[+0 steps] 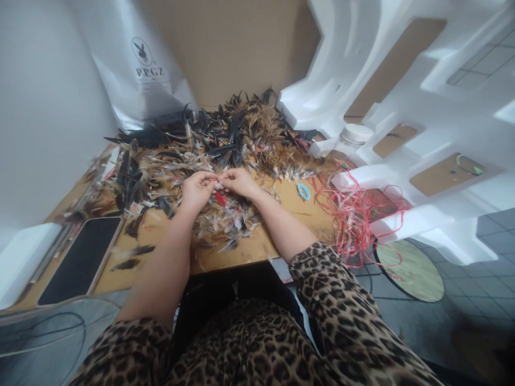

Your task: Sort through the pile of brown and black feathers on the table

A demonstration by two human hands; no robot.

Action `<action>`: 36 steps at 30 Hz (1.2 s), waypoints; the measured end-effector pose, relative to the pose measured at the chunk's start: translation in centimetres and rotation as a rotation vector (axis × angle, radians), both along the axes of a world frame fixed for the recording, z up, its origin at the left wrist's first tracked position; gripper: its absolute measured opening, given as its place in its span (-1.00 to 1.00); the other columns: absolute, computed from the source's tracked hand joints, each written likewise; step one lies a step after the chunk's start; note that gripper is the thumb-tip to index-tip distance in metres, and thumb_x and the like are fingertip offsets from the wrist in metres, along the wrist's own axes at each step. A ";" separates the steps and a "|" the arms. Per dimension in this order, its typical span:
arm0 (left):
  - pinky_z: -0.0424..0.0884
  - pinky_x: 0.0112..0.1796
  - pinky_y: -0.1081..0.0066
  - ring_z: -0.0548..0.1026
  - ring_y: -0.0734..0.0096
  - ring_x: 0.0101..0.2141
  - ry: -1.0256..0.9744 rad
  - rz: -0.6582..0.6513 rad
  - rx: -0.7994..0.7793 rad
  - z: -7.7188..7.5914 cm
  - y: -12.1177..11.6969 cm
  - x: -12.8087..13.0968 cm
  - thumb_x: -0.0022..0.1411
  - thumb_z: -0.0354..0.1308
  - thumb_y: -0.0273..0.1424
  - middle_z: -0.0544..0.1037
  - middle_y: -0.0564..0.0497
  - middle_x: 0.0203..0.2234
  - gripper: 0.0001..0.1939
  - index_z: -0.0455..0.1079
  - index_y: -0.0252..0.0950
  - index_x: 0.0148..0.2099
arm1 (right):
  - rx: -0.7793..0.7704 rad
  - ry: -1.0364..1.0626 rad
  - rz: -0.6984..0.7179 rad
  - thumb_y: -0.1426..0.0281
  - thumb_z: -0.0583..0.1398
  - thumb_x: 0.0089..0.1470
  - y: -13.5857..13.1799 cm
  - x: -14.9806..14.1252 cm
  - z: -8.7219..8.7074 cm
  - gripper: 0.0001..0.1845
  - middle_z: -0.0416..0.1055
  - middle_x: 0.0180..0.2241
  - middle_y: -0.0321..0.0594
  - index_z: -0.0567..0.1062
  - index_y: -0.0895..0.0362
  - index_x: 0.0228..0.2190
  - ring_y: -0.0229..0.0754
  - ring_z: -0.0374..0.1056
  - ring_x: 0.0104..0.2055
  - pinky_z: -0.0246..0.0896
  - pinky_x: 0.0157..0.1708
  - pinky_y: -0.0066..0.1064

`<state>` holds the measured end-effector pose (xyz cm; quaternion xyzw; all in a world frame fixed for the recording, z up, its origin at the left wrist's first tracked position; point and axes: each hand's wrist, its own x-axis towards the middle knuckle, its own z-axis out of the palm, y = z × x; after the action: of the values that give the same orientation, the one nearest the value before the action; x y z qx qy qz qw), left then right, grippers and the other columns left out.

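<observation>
My left hand (196, 191) and my right hand (240, 183) meet over the table, thumbs and fingertips pinched close together. Between them is a small feather bundle (218, 185), its pinkish-white end showing while the fingers cover most of it. A bright red piece (220, 199) hangs or lies just below the fingertips; I cannot tell which. Under and in front of my hands spreads a loose heap of brown and white feathers (225, 222). Behind them rises a larger pile of brown and black feathers (257, 126).
A phone (82, 260) and a white box (30, 257) lie on the left of the wooden table (298, 225). Tangled pink ribbon (354, 220), a blue ring (303, 192) and a lidded jar (354, 138) are right. White foam packing (386, 107) leans there; a white bag (140, 69) stands behind.
</observation>
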<state>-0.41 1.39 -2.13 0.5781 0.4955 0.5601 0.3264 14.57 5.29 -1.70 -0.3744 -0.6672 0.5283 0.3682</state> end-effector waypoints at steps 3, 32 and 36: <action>0.39 -0.57 0.51 0.41 0.53 -0.63 -0.034 0.049 -0.054 0.3 -0.1 0.2 -0.12 0.20 -0.46 0.47 0.05 -0.60 -0.86 0.45 -0.35 -0.39 | 0.145 -0.102 -0.062 0.38 0.18 -0.10 -0.2 0.0 0.2 -0.83 0.38 -0.62 -0.34 0.49 0.25 -0.46 -0.41 0.22 -0.60 0.10 -0.57 -0.58; 0.44 -0.48 0.53 0.56 0.40 -0.48 -0.362 0.009 -0.156 0.9 0.0 -0.2 -0.15 0.29 -0.39 0.53 0.00 -0.59 -0.78 0.36 -0.37 -0.42 | -0.078 0.230 -0.374 0.36 0.21 -0.08 0.7 2.0 2.4 -0.81 0.45 -0.48 -0.30 0.38 0.16 -0.36 -0.40 0.26 -0.62 0.06 -0.63 -0.57; 0.43 -0.47 0.57 0.58 0.39 -0.41 -0.519 -0.006 -0.129 1.2 0.0 -0.2 -0.19 0.32 -0.40 0.53 0.02 -0.55 -0.74 0.31 -0.34 -0.43 | -0.203 0.271 -0.266 0.27 0.26 -0.09 0.3 1.8 2.7 -0.74 0.46 -0.51 -0.30 0.39 0.18 -0.40 -0.45 0.25 -0.66 -0.04 -0.71 -0.61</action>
<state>-0.65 1.36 -0.94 0.3949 0.4281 0.6558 0.4804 16.34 5.61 0.97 -0.4197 -0.4998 0.5851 0.4814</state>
